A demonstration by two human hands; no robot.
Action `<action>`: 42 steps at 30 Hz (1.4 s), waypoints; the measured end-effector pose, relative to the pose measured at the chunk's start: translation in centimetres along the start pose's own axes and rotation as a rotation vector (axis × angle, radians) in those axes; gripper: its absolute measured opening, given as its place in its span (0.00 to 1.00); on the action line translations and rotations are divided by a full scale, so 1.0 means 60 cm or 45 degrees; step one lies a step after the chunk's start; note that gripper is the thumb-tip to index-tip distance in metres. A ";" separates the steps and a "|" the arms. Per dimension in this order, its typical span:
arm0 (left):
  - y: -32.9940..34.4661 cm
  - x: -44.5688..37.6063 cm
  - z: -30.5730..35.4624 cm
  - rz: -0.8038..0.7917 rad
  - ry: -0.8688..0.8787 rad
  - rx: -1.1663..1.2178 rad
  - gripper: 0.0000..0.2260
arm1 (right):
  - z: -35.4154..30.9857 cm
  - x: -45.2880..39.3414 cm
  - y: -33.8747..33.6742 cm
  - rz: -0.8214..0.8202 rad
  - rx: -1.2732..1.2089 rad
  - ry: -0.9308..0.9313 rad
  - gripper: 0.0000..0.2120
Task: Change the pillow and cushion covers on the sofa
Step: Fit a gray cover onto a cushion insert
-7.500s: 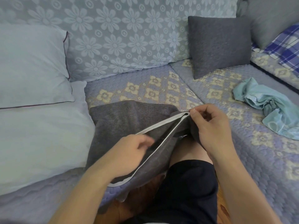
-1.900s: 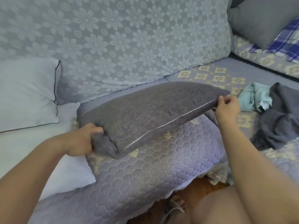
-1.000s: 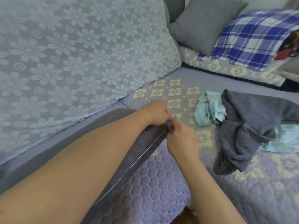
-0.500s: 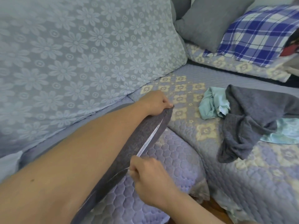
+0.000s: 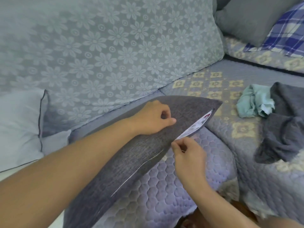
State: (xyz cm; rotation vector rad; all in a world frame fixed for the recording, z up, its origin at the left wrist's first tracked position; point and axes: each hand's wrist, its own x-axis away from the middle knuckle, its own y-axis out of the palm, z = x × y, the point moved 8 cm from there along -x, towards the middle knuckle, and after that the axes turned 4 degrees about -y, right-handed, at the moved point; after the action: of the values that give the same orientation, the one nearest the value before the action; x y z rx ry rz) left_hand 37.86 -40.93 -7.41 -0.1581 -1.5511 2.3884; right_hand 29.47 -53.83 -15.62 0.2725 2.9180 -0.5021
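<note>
The grey cushion [image 5: 131,153] lies on the sofa seat [image 5: 164,195], its zipper edge facing the person. The left hand [image 5: 153,119] rests on top of it, fingers loosely curled, thumb pressing the fabric. Just below, the right hand [image 5: 189,153] pinches at the zipper [image 5: 139,165]; beyond it the seam gapes, showing the white insert [image 5: 195,127]. To the right of both hands lie a teal cloth [image 5: 253,102] and a crumpled grey cover [image 5: 287,129], with bare quilted seat between. A white pillow [image 5: 18,129] sits left of the left forearm.
</note>
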 end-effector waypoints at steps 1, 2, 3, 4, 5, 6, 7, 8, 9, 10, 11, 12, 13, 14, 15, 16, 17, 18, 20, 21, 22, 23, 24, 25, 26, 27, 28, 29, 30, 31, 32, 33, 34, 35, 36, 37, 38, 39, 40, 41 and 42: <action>0.007 -0.014 0.027 -0.078 0.016 -0.119 0.15 | -0.008 0.006 0.004 0.021 -0.013 -0.032 0.11; 0.020 -0.029 0.051 -0.191 0.018 -0.282 0.21 | -0.017 0.010 0.008 0.040 -0.011 -0.078 0.10; 0.034 -0.041 0.073 -0.289 0.011 -0.480 0.26 | -0.023 0.012 0.012 0.060 -0.015 -0.121 0.10; 0.046 -0.051 0.090 -0.367 -0.014 -0.695 0.28 | -0.027 0.012 0.012 0.079 -0.039 -0.155 0.10; 0.054 -0.058 0.100 -0.421 -0.033 -0.914 0.27 | -0.031 0.009 0.012 0.101 -0.078 -0.182 0.10; 0.060 -0.064 0.109 -0.455 -0.023 -1.096 0.22 | -0.033 0.006 0.011 0.119 -0.123 -0.196 0.10; 0.063 -0.069 0.124 -0.462 0.017 -1.202 0.14 | -0.035 0.001 0.010 0.130 -0.158 -0.203 0.10; 0.066 -0.073 0.135 -0.476 0.056 -1.237 0.08 | -0.036 -0.004 0.011 0.134 -0.178 -0.211 0.10; 0.066 -0.079 0.139 -0.510 0.072 -1.235 0.05 | -0.039 -0.008 0.012 0.129 -0.182 -0.224 0.10; 0.062 -0.085 0.135 -0.546 0.067 -1.190 0.06 | -0.044 -0.012 0.015 0.121 -0.178 -0.241 0.10; 0.052 -0.090 0.126 -0.574 0.050 -1.109 0.09 | -0.049 -0.015 0.017 0.119 -0.167 -0.264 0.11; 0.036 -0.097 0.118 -0.560 0.045 -1.033 0.11 | -0.055 -0.018 0.020 0.125 -0.145 -0.295 0.11; 0.018 -0.101 0.109 -0.511 0.051 -0.982 0.13 | -0.061 -0.020 0.023 0.131 -0.111 -0.338 0.11; 0.002 -0.102 0.098 -0.448 0.062 -0.950 0.14 | -0.068 -0.020 0.027 0.131 -0.074 -0.384 0.11; -0.011 -0.101 0.089 -0.388 0.074 -0.920 0.15 | -0.076 -0.019 0.032 0.126 -0.043 -0.431 0.10; -0.018 -0.100 0.079 -0.341 0.080 -0.878 0.16 | -0.083 -0.017 0.036 0.118 -0.015 -0.480 0.10; -0.022 -0.097 0.069 -0.301 0.078 -0.823 0.17 | -0.089 -0.017 0.041 0.105 0.012 -0.524 0.09; -0.024 -0.095 0.059 -0.260 0.067 -0.768 0.17 | -0.092 -0.017 0.044 0.092 0.037 -0.557 0.09; -0.027 -0.092 0.044 -0.162 0.057 -0.658 0.18 | -0.094 -0.023 0.042 0.087 0.084 -0.582 0.09; -0.030 -0.089 0.041 -0.121 0.056 -0.601 0.18 | -0.092 -0.027 0.036 0.103 0.104 -0.573 0.09; -0.030 -0.089 0.037 -0.112 0.047 -0.553 0.18 | -0.088 -0.030 0.029 0.126 0.114 -0.541 0.08; -0.025 -0.088 0.038 -0.155 0.035 -0.514 0.19 | -0.083 -0.030 0.024 0.145 0.118 -0.495 0.08; -0.014 -0.088 0.040 -0.247 0.009 -0.482 0.19 | -0.079 -0.026 0.021 0.156 0.121 -0.451 0.08; 0.001 -0.085 0.043 -0.369 -0.037 -0.465 0.18 | -0.076 -0.021 0.022 0.160 0.120 -0.424 0.07; 0.017 -0.084 0.044 -0.493 -0.096 -0.478 0.17 | -0.075 -0.015 0.023 0.160 0.108 -0.410 0.07; 0.032 -0.082 0.047 -0.604 -0.148 -0.543 0.15 | -0.072 -0.012 0.025 0.161 0.088 -0.396 0.07; 0.044 -0.081 0.052 -0.685 -0.172 -0.675 0.12 | -0.067 -0.011 0.026 0.161 0.069 -0.372 0.07; 0.050 -0.080 0.060 -0.721 -0.163 -0.843 0.10 | -0.064 -0.012 0.027 0.159 0.054 -0.348 0.08; 0.053 -0.080 0.071 -0.727 -0.129 -1.008 0.07 | -0.063 -0.012 0.027 0.158 0.036 -0.339 0.08; 0.055 -0.078 0.084 -0.727 -0.085 -1.127 0.06 | -0.064 -0.012 0.026 0.156 0.010 -0.345 0.08; 0.060 -0.078 0.091 -0.746 -0.051 -1.183 0.06 | -0.067 -0.012 0.025 0.155 -0.014 -0.352 0.08; 0.064 -0.077 0.094 -0.770 -0.022 -1.188 0.07 | -0.068 -0.013 0.024 0.156 -0.021 -0.354 0.08; 0.065 -0.081 0.092 -0.780 -0.001 -1.157 0.09 | -0.068 -0.014 0.023 0.159 -0.008 -0.351 0.08; 0.062 -0.086 0.091 -0.753 0.022 -1.092 0.10 | -0.066 -0.017 0.023 0.164 0.020 -0.348 0.07; 0.056 -0.092 0.087 -0.695 0.044 -1.011 0.12 | -0.065 -0.020 0.022 0.172 0.053 -0.352 0.06; 0.046 -0.098 0.083 -0.617 0.070 -0.928 0.14 | -0.065 -0.020 0.022 0.186 0.085 -0.374 0.05; 0.033 -0.103 0.077 -0.538 0.093 -0.869 0.16 | -0.068 -0.018 0.025 0.199 0.114 -0.419 0.04; 0.020 -0.106 0.073 -0.470 0.118 -0.837 0.18 | -0.075 -0.011 0.032 0.194 0.144 -0.483 0.04; 0.008 -0.107 0.069 -0.417 0.134 -0.807 0.19 | -0.084 -0.002 0.043 0.167 0.166 -0.554 0.04; -0.003 -0.108 0.066 -0.374 0.143 -0.766 0.20 | -0.094 0.013 0.060 0.123 0.167 -0.627 0.04; -0.012 -0.110 0.062 -0.331 0.136 -0.725 0.21 | -0.104 0.032 0.080 0.067 0.142 -0.691 0.05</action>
State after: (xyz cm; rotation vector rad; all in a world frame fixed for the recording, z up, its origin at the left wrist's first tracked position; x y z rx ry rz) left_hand 43.37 -45.88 -5.63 -0.1824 -2.0161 1.6700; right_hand 27.79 -46.95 -11.69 0.1895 2.3560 -0.6186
